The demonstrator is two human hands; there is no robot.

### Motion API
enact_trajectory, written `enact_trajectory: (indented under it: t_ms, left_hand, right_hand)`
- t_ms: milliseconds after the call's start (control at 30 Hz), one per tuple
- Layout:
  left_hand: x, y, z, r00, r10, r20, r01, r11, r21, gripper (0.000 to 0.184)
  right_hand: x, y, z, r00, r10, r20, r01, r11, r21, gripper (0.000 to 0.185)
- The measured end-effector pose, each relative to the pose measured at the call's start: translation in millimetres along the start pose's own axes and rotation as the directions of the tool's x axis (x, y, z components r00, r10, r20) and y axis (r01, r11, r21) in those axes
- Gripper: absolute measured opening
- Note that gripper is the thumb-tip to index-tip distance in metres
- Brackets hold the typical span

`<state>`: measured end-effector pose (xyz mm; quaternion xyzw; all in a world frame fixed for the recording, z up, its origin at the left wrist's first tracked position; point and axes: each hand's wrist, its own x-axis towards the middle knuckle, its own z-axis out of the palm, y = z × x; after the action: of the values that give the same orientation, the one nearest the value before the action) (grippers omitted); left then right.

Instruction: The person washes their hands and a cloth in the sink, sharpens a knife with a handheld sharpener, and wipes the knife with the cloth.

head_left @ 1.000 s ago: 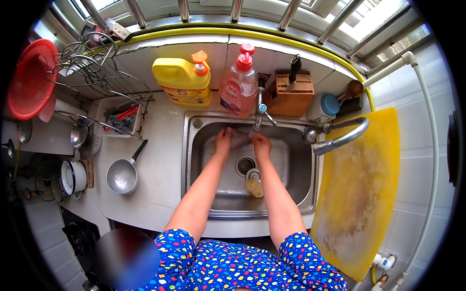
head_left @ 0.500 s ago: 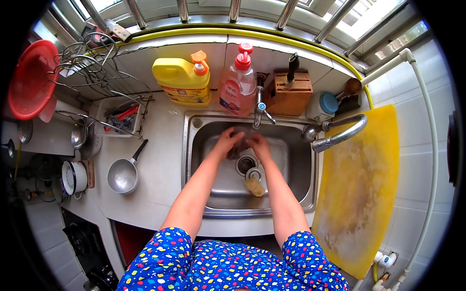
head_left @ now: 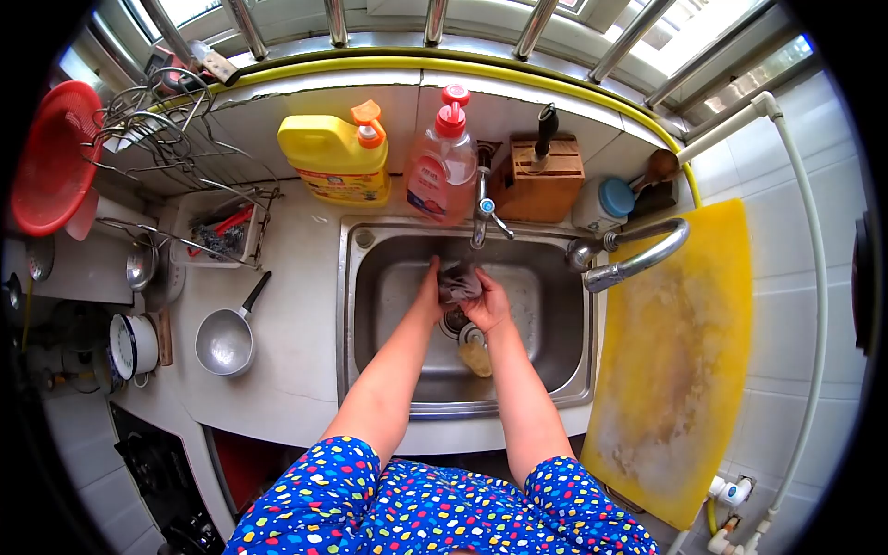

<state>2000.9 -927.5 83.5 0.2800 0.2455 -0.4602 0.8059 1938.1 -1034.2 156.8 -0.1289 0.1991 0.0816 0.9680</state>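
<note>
Since both hands (head_left: 428, 295) (head_left: 491, 305) hold that greyish cloth (head_left: 458, 284), one sloppy grip could dump it on the drain (head_left: 454, 321).

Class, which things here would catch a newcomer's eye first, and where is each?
The large yellow board right of the sink would probably strike first, then the red plastic basket at far left. Between them, the left hand and right hand hold a crumpled greyish item in the sink.

Labels (head_left: 427, 185) on the yellow jug (head_left: 319, 145) and the pink bottle (head_left: 453, 155), both with illegibly small lettering
</note>
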Motion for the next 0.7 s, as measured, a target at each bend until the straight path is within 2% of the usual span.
enact_trajectory:
  t_ms: [33,67,100,133,167,200,233,267,300,333,367,433,467,500,567,600,667,700]
  left_hand:
    - [0.7,-2.8,1.5,1.0,-0.001,-0.001,0.001,1.0,0.001,0.058]
    - [-6.5,-4.6,12.0,0.996,0.053,0.07,-0.052,0.999,-0.006,0.055]
    - [-15.8,-5.7,25.3,0.984,0.106,0.141,-0.105,0.994,-0.014,0.052]
    - [-30.0,-8.2,42.0,0.965,0.24,0.101,-0.245,0.968,0.043,0.037]
    - [-35.8,-13.3,50.6,0.966,0.24,0.1,-0.245,0.968,0.048,0.037]
    - [-39.0,-19.5,56.0,0.894,0.448,0.026,-0.431,0.841,0.326,0.033]
    - [-42.1,-24.2,60.8,0.767,0.642,0.016,-0.528,0.615,0.586,0.031]
    - [-39.6,-27.2,62.3,0.709,0.704,0.023,-0.563,0.547,0.619,0.032]
    - [-39.2,-27.8,60.2,0.71,0.704,0.023,-0.562,0.547,0.62,0.032]
    - [-38.5,-27.6,58.5,0.644,0.765,-0.011,-0.523,0.451,0.723,0.034]
    - [-42.6,-25.6,60.1,0.569,0.822,-0.032,-0.465,0.353,0.812,0.037]
    - [-54.2,-21.4,59.2,0.582,0.813,-0.014,-0.468,0.349,0.812,0.039]
    - [-57.2,-20.6,56.2,0.593,0.805,0.001,-0.469,0.345,0.813,0.041]
    - [-59.3,-20.2,54.5,0.593,0.805,0.001,-0.47,0.345,0.812,0.041]
    - [-62.6,-20.0,48.8,0.583,0.811,0.041,-0.491,0.312,0.814,0.042]
    - [-62.7,-18.7,44.7,0.583,0.811,0.041,-0.491,0.313,0.813,0.042]
    - [-69.8,-13.0,39.1,0.675,0.725,0.139,-0.563,0.383,0.733,0.035]
    - [-76.8,-9.6,37.4,0.677,0.723,0.138,-0.562,0.386,0.732,0.035]
  right_hand:
    - [1.2,1.3,-3.6,1.0,0.0,0.0,0.0,1.0,0.002,0.025]
    - [2.1,4.6,-1.1,0.959,-0.194,-0.205,0.137,0.955,-0.261,0.027]
    - [3.3,6.6,0.8,0.844,-0.417,-0.338,0.199,0.828,-0.524,0.029]
    - [6.4,7.2,-3.2,0.844,-0.417,-0.338,0.203,0.831,-0.518,0.029]
    - [11.9,7.1,-12.6,0.816,-0.499,-0.292,0.176,0.696,-0.696,0.032]
    - [13.8,7.7,-13.7,0.791,-0.567,-0.229,0.134,0.526,-0.84,0.036]
    - [14.4,10.2,-15.1,0.793,-0.565,-0.229,0.133,0.528,-0.839,0.036]
    - [14.5,14.9,-11.7,0.733,-0.636,-0.239,0.102,0.451,-0.887,0.038]
    - [14.8,19.7,-7.9,0.667,-0.705,-0.24,0.062,0.373,-0.926,0.041]
    - [15.9,23.3,-3.4,0.625,-0.757,-0.191,0.041,0.275,-0.96,0.039]
    - [14.9,25.4,-2.4,0.623,-0.759,-0.19,0.041,0.275,-0.961,0.039]
    - [11.9,30.8,-0.3,0.636,-0.767,-0.083,0.018,0.122,-0.992,0.046]
    - [8.9,36.9,5.6,0.608,-0.794,-0.004,0.129,0.103,-0.986,0.043]
    - [4.6,38.7,10.6,0.607,-0.795,-0.003,0.129,0.103,-0.986,0.043]
    - [-4.3,43.1,20.9,0.604,-0.787,0.122,0.159,-0.032,-0.987,0.039]
    - [-7.6,43.2,25.8,0.604,-0.788,0.123,0.158,-0.033,-0.987,0.039]
    - [-14.5,39.1,34.6,0.661,-0.74,0.127,-0.028,-0.193,-0.981,0.035]
    - [-17.5,36.5,38.3,0.661,-0.74,0.125,-0.032,-0.194,-0.981,0.035]
